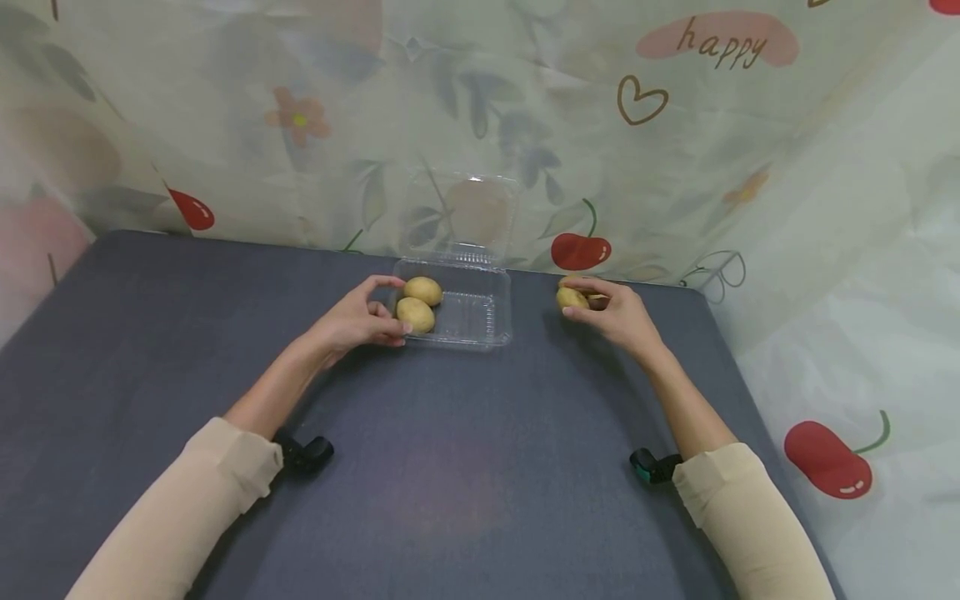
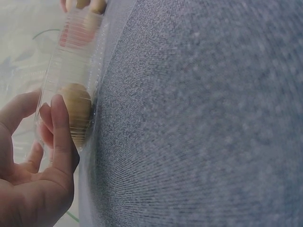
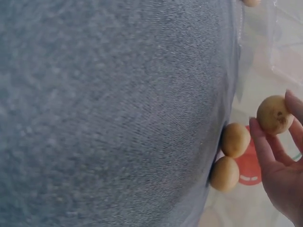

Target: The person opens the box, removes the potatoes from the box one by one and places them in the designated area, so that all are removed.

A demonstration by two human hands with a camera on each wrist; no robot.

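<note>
A clear plastic clamshell box [image 1: 501,327] stands on the table with its lid raised behind it. Two potatoes, a rear one [image 1: 423,291] and a front one [image 1: 416,315], lie at its left end. My left hand [image 1: 358,321] holds the box by that end, thumb along the front wall and fingers round the back corner. To the right of the box, my right hand [image 1: 621,318] pinches a potato [image 3: 274,114] between thumb and fingertips, held up off the table. Two more potatoes [image 3: 235,140] sit side by side on the table close to that hand, mostly hidden by it in the head view.
A dark grey cloth covers the table [image 1: 450,467]. Right behind its far edge hangs a printed curtain [image 1: 300,183] with cherries and flowers, which the box's raised lid [image 1: 480,212] stands against. Another pale curtain [image 1: 862,333] hangs along the right side.
</note>
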